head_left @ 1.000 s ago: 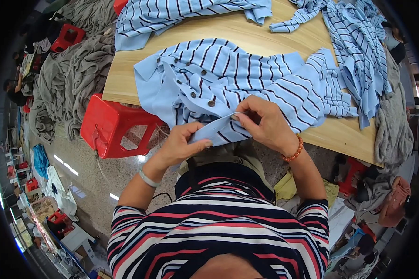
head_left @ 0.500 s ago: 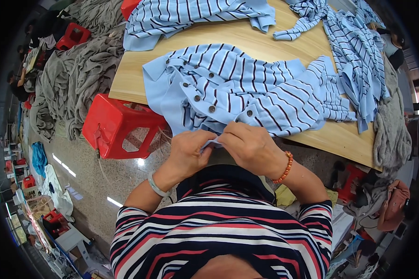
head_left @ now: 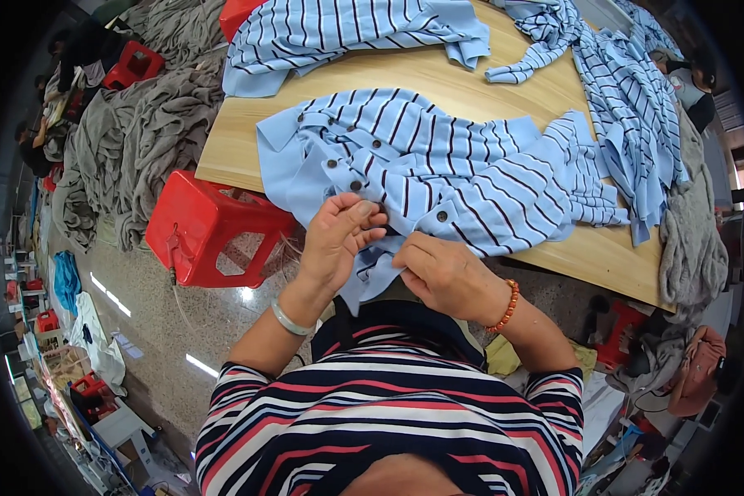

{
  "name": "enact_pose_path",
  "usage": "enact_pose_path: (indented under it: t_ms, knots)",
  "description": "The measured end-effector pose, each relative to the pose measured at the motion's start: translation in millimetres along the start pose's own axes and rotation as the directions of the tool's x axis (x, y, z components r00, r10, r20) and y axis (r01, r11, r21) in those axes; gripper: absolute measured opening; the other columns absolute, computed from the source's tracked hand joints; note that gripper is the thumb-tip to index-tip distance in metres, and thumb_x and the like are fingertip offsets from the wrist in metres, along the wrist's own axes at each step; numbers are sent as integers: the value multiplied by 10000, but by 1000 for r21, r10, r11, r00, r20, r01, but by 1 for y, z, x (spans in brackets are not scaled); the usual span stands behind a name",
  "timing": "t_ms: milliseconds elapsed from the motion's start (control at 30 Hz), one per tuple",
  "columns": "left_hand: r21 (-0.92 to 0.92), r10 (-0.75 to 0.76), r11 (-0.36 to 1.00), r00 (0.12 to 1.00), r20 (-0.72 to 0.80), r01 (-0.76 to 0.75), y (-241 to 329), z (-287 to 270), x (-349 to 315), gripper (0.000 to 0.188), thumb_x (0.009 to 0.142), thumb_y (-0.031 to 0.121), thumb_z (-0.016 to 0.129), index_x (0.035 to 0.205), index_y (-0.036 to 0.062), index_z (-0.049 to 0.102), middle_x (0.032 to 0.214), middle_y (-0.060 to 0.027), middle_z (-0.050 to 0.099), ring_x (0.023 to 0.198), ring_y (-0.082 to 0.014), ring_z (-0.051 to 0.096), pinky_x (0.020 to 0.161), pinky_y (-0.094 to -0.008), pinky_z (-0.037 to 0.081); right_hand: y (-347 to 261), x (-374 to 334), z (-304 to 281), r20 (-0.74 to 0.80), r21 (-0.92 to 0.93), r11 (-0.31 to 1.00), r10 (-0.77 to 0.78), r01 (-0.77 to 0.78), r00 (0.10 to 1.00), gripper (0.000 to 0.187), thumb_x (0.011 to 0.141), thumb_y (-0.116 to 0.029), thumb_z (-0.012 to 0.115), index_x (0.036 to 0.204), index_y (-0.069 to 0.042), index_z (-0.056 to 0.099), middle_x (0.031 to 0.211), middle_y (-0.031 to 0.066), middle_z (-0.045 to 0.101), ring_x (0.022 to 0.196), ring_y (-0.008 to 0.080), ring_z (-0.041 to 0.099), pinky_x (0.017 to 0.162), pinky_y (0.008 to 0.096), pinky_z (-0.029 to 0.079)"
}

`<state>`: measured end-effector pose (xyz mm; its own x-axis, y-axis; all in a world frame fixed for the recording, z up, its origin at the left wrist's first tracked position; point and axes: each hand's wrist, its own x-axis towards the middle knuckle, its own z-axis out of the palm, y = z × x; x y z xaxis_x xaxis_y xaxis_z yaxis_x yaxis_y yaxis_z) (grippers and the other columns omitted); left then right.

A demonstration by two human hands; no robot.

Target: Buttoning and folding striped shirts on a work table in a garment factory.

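Observation:
A light blue cardigan (head_left: 504, 186) with dark and white stripes lies crumpled on the wooden table, its buttoned front edge toward me and part of it hanging over the near side. My right hand (head_left: 455, 279), wearing an orange bead bracelet, is closed in a pinch on the plain blue edge of that cardigan. My left hand (head_left: 336, 240), with a pale bangle at the wrist, is raised over the front band beside the dark buttons. Its fingers are curled in and the thumb lies against them; anything between them is too small to make out.
The table (head_left: 240, 145) also carries another striped garment (head_left: 347, 37) at the far side and a striped heap (head_left: 628, 124) at the right. A red stool (head_left: 186, 236) stands at the left. Grey garments (head_left: 136, 136) lie piled beyond it. People work at both sides.
My left hand has come away from my right hand and risen toward the buttons, turning its fingers into view. A blue flap of the cardigan now hangs down between the hands.

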<state>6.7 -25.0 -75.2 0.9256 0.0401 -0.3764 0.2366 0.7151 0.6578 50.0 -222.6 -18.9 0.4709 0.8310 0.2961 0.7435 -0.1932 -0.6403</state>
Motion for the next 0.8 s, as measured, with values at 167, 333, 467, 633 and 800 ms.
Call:
enact_pose_path:
  t_ms: [167, 333, 467, 633, 800]
  knots:
    - [-169, 51, 983, 987, -153, -77, -22, 6, -6, 326, 883, 76, 661, 1128, 63, 447, 1017, -96, 602, 901, -220, 645, 777, -343, 546, 1, 0, -1, -31, 69, 998, 1, 2, 1000, 207, 705, 60, 651, 877, -10, 558, 850, 102, 547, 726, 275, 591, 615, 343, 497]
    - [-181, -24, 983, 982, -190, -11, -18, 6, -13, 357, 891, 100, 657, 1171, 67, 437, 1046, -79, 617, 850, -181, 643, 697, -276, 529, 3, 1, 0, -34, 76, 997, 4, -2, 999, 213, 702, 66, 648, 880, -10, 559, 849, 99, 549, 720, 267, 594, 614, 337, 497]
    - [-266, -196, 944, 980, 24, 195, -15, 4, -17, 294, 914, 167, 640, 1161, 72, 512, 1025, -65, 636, 769, -146, 619, 606, -236, 479, 2, 2, -1, -38, 99, 995, -11, 14, 999, 220, 700, 68, 646, 886, -12, 558, 847, 96, 550, 718, 261, 595, 614, 333, 498]
    - [-292, -201, 937, 979, 2, 193, -17, 9, -12, 222, 917, 200, 642, 1094, 80, 585, 966, -50, 651, 774, -135, 615, 616, -243, 493, 3, 0, 0, -27, 94, 995, -14, 17, 1000, 228, 697, 67, 648, 889, -16, 556, 848, 93, 550, 718, 263, 593, 615, 334, 497]
    - [-323, -253, 919, 966, -48, 224, -20, 3, -15, 181, 914, 204, 648, 1054, 103, 596, 912, -32, 649, 799, -138, 629, 626, -248, 505, 2, -2, -1, -21, 86, 996, -4, 6, 1000, 232, 694, 66, 650, 888, -18, 554, 846, 92, 547, 717, 266, 589, 618, 337, 497]
